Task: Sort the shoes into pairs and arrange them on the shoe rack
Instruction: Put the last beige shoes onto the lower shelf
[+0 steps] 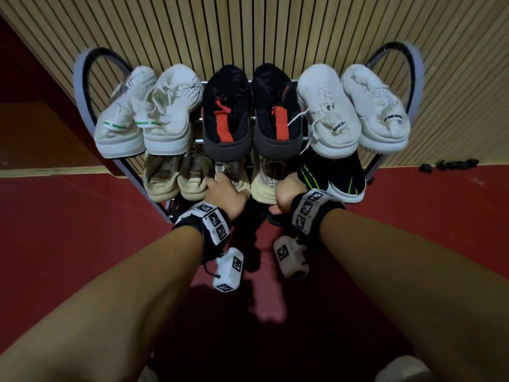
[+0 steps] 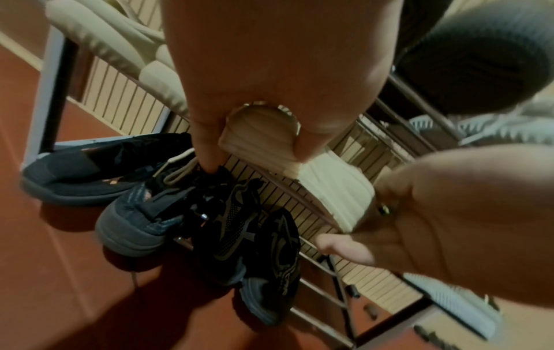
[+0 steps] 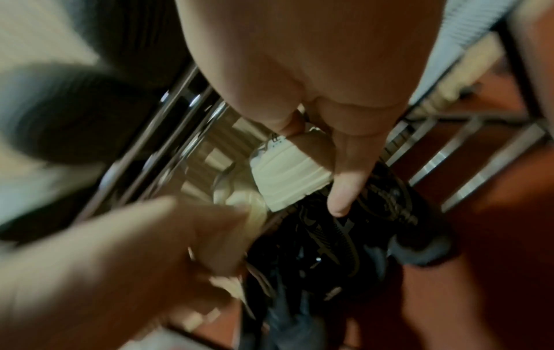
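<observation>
Head view: left hand [image 1: 224,194] & right hand [image 1: 289,194] each grip the heel of a cream ribbed-sole knit sneaker [image 1: 265,183], mid tier of the metal-bar shoe rack [image 1: 82,86], btwn beige pair [image 1: 176,176] & black/neon-green pair [image 1: 334,176].

Right wrist view blurred; hands' [image 1: 224,195] fingers hidden among cream shoes [image 1: 264,186].

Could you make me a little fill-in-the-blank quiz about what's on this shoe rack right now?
1. In the middle of the top shelf sits a black pair with ____ tongues.
2. The leftmost white pair carries ____ stripes at the heels.
3. Each hand grips one ____ shoe: left hand, right hand.
4. The shoe rack stands against a ____ wall.

Missing words: red; green; cream; slatted
</observation>
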A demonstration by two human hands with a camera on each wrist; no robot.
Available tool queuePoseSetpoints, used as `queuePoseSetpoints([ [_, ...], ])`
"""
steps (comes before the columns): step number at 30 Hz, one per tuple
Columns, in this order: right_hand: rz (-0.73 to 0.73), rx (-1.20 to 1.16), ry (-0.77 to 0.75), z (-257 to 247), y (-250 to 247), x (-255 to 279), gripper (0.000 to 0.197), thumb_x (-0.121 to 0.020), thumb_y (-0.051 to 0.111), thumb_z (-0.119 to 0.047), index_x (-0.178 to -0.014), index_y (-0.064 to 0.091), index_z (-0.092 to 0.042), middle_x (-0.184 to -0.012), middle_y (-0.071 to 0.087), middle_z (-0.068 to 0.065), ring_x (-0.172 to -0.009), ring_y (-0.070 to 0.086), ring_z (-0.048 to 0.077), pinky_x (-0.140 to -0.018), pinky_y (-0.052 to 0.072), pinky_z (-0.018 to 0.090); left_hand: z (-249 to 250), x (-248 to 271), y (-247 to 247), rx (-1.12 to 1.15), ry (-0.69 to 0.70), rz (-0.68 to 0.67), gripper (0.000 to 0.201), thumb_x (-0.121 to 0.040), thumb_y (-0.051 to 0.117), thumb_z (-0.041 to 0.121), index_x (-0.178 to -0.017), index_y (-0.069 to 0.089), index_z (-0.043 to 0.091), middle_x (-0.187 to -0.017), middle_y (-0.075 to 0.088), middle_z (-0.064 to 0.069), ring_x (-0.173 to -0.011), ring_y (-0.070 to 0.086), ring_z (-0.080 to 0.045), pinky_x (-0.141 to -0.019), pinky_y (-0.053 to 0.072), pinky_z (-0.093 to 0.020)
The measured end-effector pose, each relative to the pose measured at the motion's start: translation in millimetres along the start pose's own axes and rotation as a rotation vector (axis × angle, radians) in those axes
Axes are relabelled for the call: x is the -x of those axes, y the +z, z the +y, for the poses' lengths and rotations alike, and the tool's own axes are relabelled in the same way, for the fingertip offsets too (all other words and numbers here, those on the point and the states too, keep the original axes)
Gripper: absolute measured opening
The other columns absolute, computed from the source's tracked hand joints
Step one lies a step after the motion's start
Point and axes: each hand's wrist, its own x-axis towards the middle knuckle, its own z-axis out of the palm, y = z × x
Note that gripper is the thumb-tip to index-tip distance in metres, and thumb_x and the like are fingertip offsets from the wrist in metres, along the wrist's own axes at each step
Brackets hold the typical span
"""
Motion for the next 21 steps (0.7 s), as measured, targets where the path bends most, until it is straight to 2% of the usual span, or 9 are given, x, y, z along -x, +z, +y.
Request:
queuePoseSetpoints([
  [2,0.115,0.035,0.015,-6,1,10,0.052,-0.095,0.047,-0.03,-0.135,0.041,0.004,-0.129,0.055,0.026,-0.114,0.058,0.037,-0.088,0.051,0.033,2,0,2,-0.061,0.003,0.009,0.065,-0.083,0.065,0.043,-0.129,0.039,0.005,-0.132,0.041,-0.019,-0.112,0.053,-0.042,-0.085,0.044,-0.041],
  [3,0.161,0.096,-0.029,-8,2,16,0.055,-0.094,0.049,-0.039,-0.132,0.045,0.0,-0.128,0.055,0.025,-0.116,0.056,0.039,-0.092,0.047,0.036,4,0,3,-0.097,-0.007,0.02,0.065,-0.083,0.065,0.042,-0.129,0.039,0.005,-0.132,0.041,-0.018,-0.111,0.054,-0.041,-0.084,0.044,-0.041],
  [5,0.136,0.206,-0.103,-10,3,27,0.059,-0.087,0.058,-0.047,-0.131,0.047,-0.009,-0.127,0.057,0.02,-0.118,0.054,0.037,-0.094,0.044,0.036,8,2,5,-0.183,-0.039,0.053,0.063,-0.082,0.067,0.042,-0.127,0.041,0.007,-0.13,0.043,-0.015,-0.108,0.056,-0.038,-0.077,0.044,-0.039],
  [9,0.042,0.367,-0.153,-5,7,25,0.069,-0.087,0.061,-0.045,-0.143,0.034,-0.016,-0.134,0.049,0.02,-0.12,0.052,0.037,-0.096,0.044,0.04,13,3,7,-0.261,-0.064,0.063,0.061,-0.081,0.068,0.044,-0.124,0.043,0.009,-0.127,0.045,-0.012,-0.104,0.059,-0.034,-0.072,0.043,-0.036],
  [12,0.089,0.435,-0.13,-8,7,21,0.062,-0.087,0.063,-0.043,-0.137,0.04,-0.015,-0.13,0.05,0.02,-0.117,0.054,0.033,-0.096,0.046,0.039,7,0,5,-0.239,-0.017,0.027,0.06,-0.082,0.067,0.044,-0.125,0.043,0.008,-0.127,0.043,-0.013,-0.104,0.058,-0.035,-0.073,0.043,-0.036],
  [15,0.057,0.431,-0.127,-7,10,17,0.058,-0.09,0.06,-0.043,-0.136,0.039,-0.014,-0.131,0.047,0.022,-0.116,0.054,0.034,-0.094,0.045,0.038,-3,-5,4,-0.229,0.07,-0.027,0.061,-0.085,0.062,0.048,-0.127,0.043,0.008,-0.127,0.04,-0.015,-0.106,0.056,-0.037,-0.081,0.047,-0.04],
  [21,0.028,0.445,-0.124,-9,11,12,0.059,-0.09,0.06,-0.043,-0.137,0.039,-0.015,-0.131,0.046,0.022,-0.115,0.055,0.035,-0.093,0.047,0.04,-6,-5,6,-0.378,0.095,-0.005,0.06,-0.087,0.054,0.059,-0.126,0.05,0.013,-0.127,0.042,-0.013,-0.105,0.057,-0.034,-0.074,0.043,-0.038],
])
